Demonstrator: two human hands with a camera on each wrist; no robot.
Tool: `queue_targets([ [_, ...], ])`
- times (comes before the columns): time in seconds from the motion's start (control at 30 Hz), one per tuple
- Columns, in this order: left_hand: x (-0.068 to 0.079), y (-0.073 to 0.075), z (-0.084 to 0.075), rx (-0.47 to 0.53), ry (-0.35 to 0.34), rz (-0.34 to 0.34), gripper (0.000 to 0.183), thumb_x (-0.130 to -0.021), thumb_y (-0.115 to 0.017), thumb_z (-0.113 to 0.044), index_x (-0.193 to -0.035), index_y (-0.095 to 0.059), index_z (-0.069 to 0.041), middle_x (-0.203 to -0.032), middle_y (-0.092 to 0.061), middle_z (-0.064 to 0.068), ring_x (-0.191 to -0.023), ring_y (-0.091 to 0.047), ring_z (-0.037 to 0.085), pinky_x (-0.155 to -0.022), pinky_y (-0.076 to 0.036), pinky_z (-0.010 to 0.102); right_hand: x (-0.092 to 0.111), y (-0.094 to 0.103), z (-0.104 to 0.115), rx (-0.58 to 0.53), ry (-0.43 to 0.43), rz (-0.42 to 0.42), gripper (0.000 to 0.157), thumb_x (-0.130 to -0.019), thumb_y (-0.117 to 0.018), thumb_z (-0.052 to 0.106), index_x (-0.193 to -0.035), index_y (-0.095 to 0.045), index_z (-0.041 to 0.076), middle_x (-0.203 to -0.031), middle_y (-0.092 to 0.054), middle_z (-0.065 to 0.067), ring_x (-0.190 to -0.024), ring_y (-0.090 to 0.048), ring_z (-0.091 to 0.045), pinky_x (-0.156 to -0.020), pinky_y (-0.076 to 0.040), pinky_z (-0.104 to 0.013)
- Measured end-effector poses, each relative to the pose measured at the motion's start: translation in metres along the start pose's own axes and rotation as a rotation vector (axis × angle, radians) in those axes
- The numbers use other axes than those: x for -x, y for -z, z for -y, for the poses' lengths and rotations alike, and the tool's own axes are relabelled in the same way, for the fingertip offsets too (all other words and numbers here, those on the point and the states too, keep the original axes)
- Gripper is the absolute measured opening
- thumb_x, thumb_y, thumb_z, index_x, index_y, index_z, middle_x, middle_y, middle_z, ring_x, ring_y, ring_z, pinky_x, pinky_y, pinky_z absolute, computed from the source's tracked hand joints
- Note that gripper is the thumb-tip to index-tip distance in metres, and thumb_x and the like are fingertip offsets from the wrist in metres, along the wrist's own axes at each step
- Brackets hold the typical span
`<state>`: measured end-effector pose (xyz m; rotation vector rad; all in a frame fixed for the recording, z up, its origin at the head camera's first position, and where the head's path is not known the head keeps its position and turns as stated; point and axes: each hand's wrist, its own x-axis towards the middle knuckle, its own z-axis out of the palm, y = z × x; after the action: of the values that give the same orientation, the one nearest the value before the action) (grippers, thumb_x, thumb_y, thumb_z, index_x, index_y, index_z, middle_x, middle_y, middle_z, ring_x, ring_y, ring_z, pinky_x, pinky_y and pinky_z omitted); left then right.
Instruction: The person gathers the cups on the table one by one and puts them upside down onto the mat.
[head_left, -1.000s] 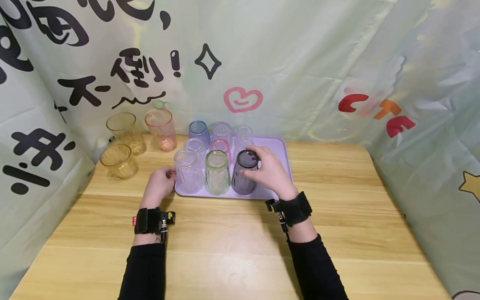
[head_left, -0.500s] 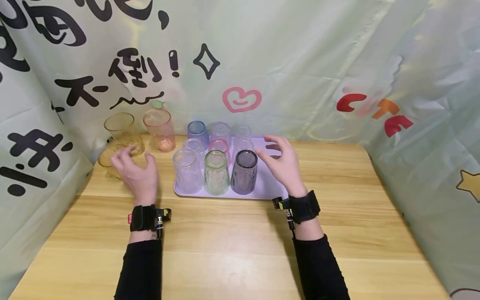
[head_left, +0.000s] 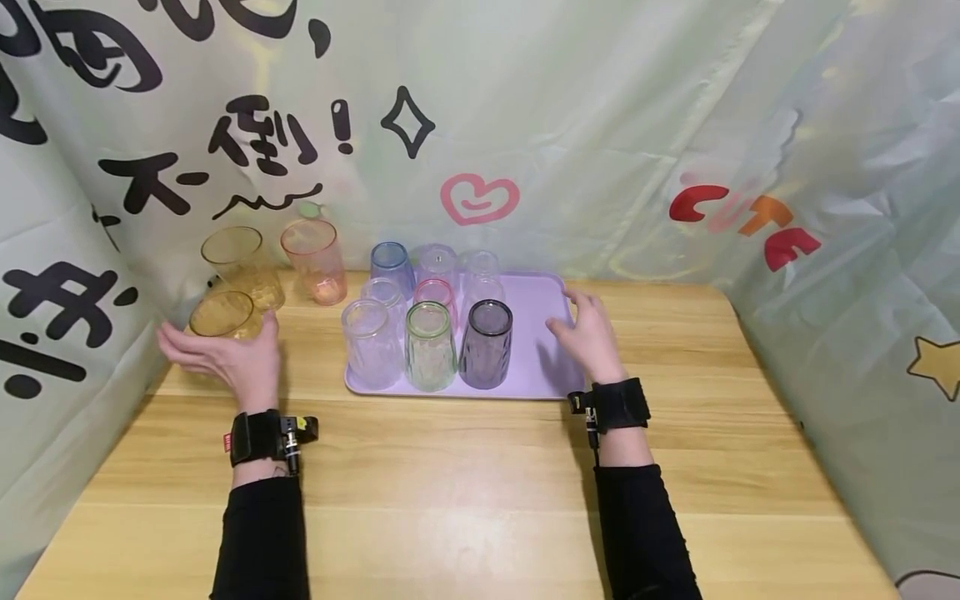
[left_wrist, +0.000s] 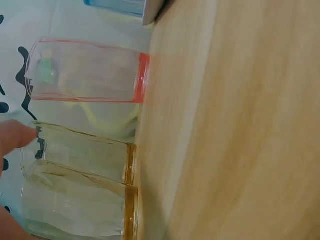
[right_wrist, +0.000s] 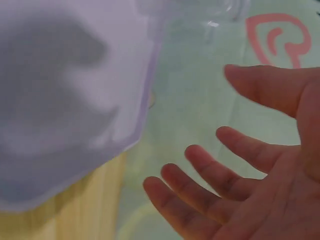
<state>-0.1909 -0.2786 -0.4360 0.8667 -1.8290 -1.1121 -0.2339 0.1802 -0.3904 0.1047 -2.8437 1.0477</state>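
My left hand is spread around the near amber glass, thumb on its right side and straight fingers on its left. In the left wrist view the fingertips stand by the rim of that glass. A second amber glass stands upright just behind it, beside a glass with a pinkish-red rim. My right hand holds nothing, fingers apart, over the right edge of the lilac tray. Nearest it on the tray is an upside-down dark grey glass.
Left of the dark glass, a green glass and a colourless glass stand upside down in the tray's front row. Behind them are several more, including a blue glass and a pink-rimmed glass. A printed cloth hangs behind the wooden table.
My left hand has left the tray's left edge and moved left to the near amber glass. My right hand has let go of the dark glass and moved right.
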Motion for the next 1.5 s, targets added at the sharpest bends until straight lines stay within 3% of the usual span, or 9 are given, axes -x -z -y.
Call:
queue_targets([
  [0.17,-0.002,0.005,0.000,0.103,0.174,0.136,0.123,-0.070,-0.082,-0.038,-0.150,0.009,-0.020,-0.156,0.004,-0.003,-0.139,0.004,0.004,-0.111,0.003,0.018,-0.001,0.003,-0.011,0.054,-0.047,0.049,0.060,-0.087,-0.063,0.016,-0.139,-0.040,-0.002,-0.133,-0.042,-0.028,-0.117,-0.046,-0.041,-0.099,-0.039,-0.053],
  [0.3,-0.004,0.007,0.002,0.128,0.238,0.197,0.118,-0.073,-0.080,-0.033,-0.150,0.008,-0.019,-0.157,0.004,-0.002,-0.140,0.002,0.005,-0.111,0.003,0.018,-0.003,0.005,-0.023,0.074,-0.093,0.086,0.058,-0.086,-0.061,0.009,-0.139,-0.040,-0.004,-0.127,-0.048,-0.028,-0.113,-0.049,-0.042,-0.096,-0.041,-0.053],
  [0.5,-0.007,0.009,0.004,0.096,0.247,0.198,0.105,-0.076,-0.078,-0.030,-0.149,-0.004,-0.019,-0.154,-0.008,0.000,-0.139,-0.008,0.006,-0.112,-0.002,0.017,-0.002,0.007,-0.035,0.081,-0.151,0.135,0.053,-0.086,-0.058,0.007,-0.137,-0.044,-0.002,-0.118,-0.058,-0.025,-0.107,-0.055,-0.040,-0.093,-0.044,-0.050],
  [0.7,-0.011,0.010,0.006,0.090,0.250,0.205,0.090,-0.079,-0.075,-0.030,-0.146,-0.015,-0.020,-0.149,-0.015,-0.001,-0.136,-0.015,0.006,-0.110,-0.008,0.014,-0.003,0.002,-0.041,0.103,-0.151,0.162,0.048,-0.084,-0.051,0.001,-0.132,-0.049,-0.003,-0.111,-0.063,-0.023,-0.101,-0.059,-0.036,-0.089,-0.048,-0.045],
  [0.9,-0.012,0.013,0.006,0.075,0.273,0.221,0.087,-0.080,-0.074,-0.034,-0.145,-0.017,-0.023,-0.148,-0.017,-0.003,-0.135,-0.016,0.006,-0.110,-0.009,0.016,-0.004,-0.001,-0.046,0.114,-0.132,0.164,0.047,-0.082,-0.048,0.000,-0.128,-0.054,-0.002,-0.106,-0.065,-0.020,-0.095,-0.060,-0.033,-0.080,-0.050,-0.042],
  [1.17,-0.011,0.016,0.003,0.081,0.321,0.243,0.091,-0.081,-0.073,-0.036,-0.148,-0.012,-0.026,-0.150,-0.011,-0.005,-0.138,-0.010,0.006,-0.111,-0.006,0.017,-0.004,-0.002,-0.045,0.104,-0.148,0.175,0.048,-0.082,-0.048,0.000,-0.130,-0.053,-0.002,-0.108,-0.064,-0.020,-0.096,-0.059,-0.033,-0.080,-0.050,-0.042],
  [1.5,-0.011,0.021,-0.014,0.193,0.433,0.239,0.101,-0.078,-0.068,-0.051,-0.150,-0.002,-0.025,-0.154,-0.003,-0.007,-0.140,-0.003,0.003,-0.114,-0.001,0.022,-0.003,0.000,-0.044,0.105,-0.151,0.182,0.048,-0.083,-0.046,0.001,-0.130,-0.053,-0.001,-0.109,-0.063,-0.020,-0.096,-0.059,-0.032,-0.078,-0.050,-0.040],
])
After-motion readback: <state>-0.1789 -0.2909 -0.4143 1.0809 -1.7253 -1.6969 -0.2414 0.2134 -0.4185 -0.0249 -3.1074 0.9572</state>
